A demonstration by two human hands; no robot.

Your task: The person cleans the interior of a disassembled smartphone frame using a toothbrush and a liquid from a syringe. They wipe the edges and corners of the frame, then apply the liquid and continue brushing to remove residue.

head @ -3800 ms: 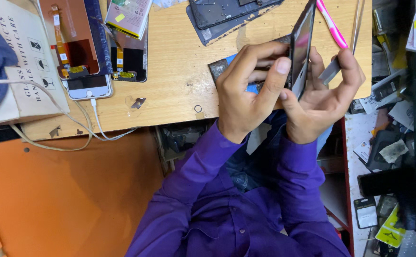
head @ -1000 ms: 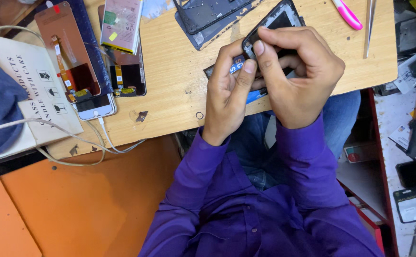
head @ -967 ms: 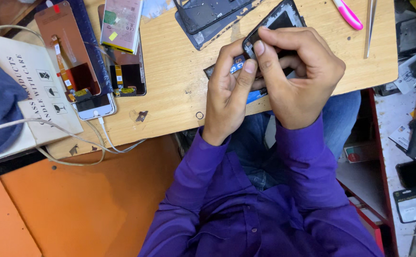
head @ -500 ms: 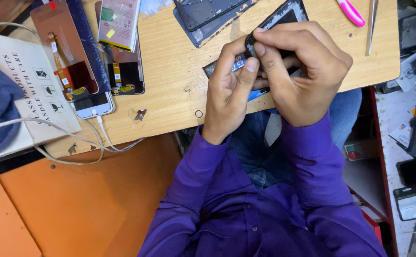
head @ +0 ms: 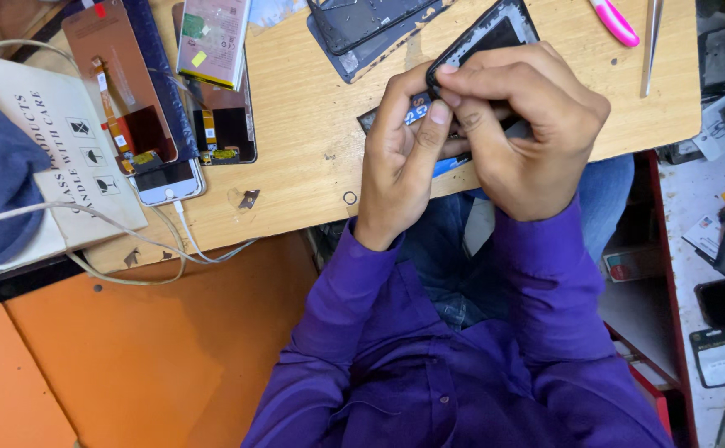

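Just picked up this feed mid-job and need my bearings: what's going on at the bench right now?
A person in a purple shirt holds a black rectangular phone frame with both hands over the edge of a light wooden workbench. The left hand supports it from below with the thumb pressed up, while the right hand pinches its near corner. A white phone on a cable, opened phone parts, a pink-handled tool and metal tweezers lie on the bench.

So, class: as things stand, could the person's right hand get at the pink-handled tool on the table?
Probably yes: the pink-handled tool lies in the open just beyond the right hand, nothing between them, though that hand's grip is busy on the black phone frame.
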